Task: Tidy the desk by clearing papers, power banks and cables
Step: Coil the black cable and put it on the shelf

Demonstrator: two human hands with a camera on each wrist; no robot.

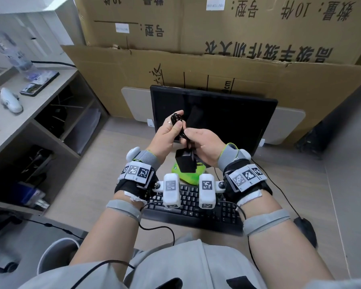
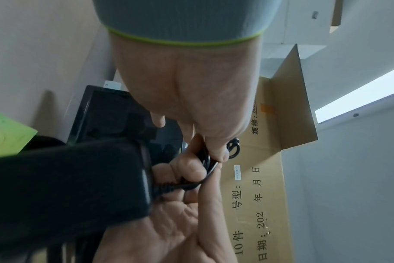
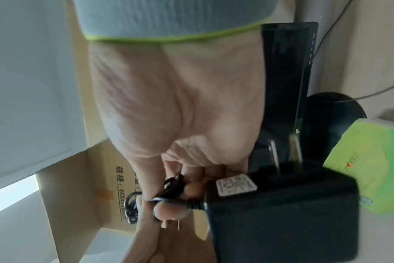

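Note:
A black power adapter (image 1: 185,162) hangs by its thin black cable (image 1: 176,118) above the desk, in front of the monitor. My left hand (image 1: 175,125) grips the coiled part of the cable, thumb pressed on the loops. Just right of it, my right hand (image 1: 189,139) pinches the cable close to the adapter. In the left wrist view the left thumb (image 2: 222,154) clamps the cable (image 2: 208,162) beside the adapter (image 2: 68,186). The right wrist view shows the adapter (image 3: 281,213) with its plug prongs (image 3: 295,153) and the cable (image 3: 171,186) in curled fingers.
A green pack (image 1: 189,175) lies on the desk under the adapter, behind a black keyboard (image 1: 196,207). A dark monitor (image 1: 217,115) stands at the back, a mouse (image 1: 304,228) at the right. Cardboard boxes (image 1: 217,38) rise behind. A shelf unit (image 1: 29,113) on the left carries a bottle and small items.

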